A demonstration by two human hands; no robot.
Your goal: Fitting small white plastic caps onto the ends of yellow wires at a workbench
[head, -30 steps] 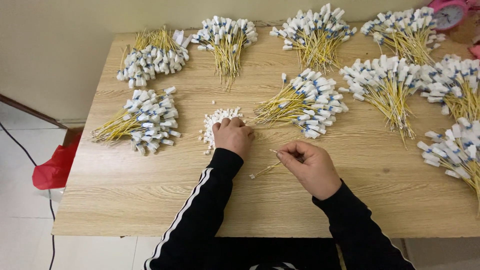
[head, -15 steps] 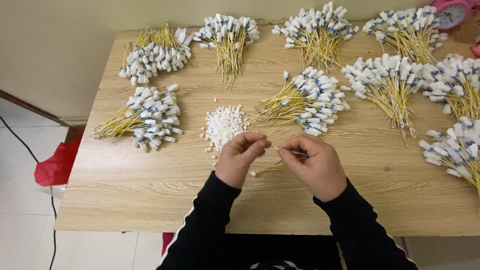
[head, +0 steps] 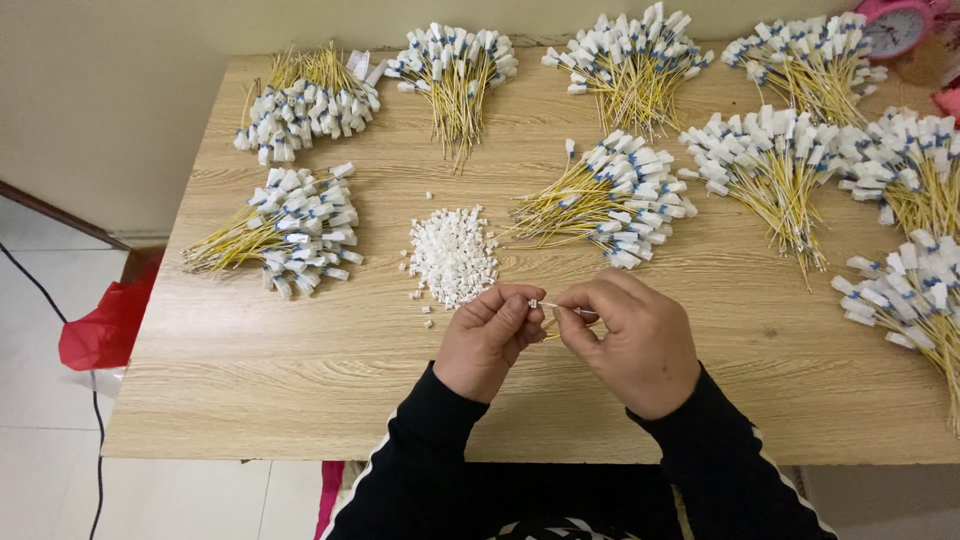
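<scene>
My left hand (head: 487, 340) pinches a small white cap (head: 533, 303), my right hand (head: 630, 340) pinches the thin yellow wire (head: 560, 308) — fingers closed tight on both — mating them, I judge, calls for careful alignment.

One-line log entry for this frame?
left hand: pinching small white cap | right hand: holding thin wire | cap pile: beyond hands | table: yellow wire bundles

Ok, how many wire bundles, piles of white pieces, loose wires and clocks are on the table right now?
Yellow-wire bundles: 9
Pile of small white pieces: 1
Loose wire: 1
Pink clock: 1
Total: 12
</scene>
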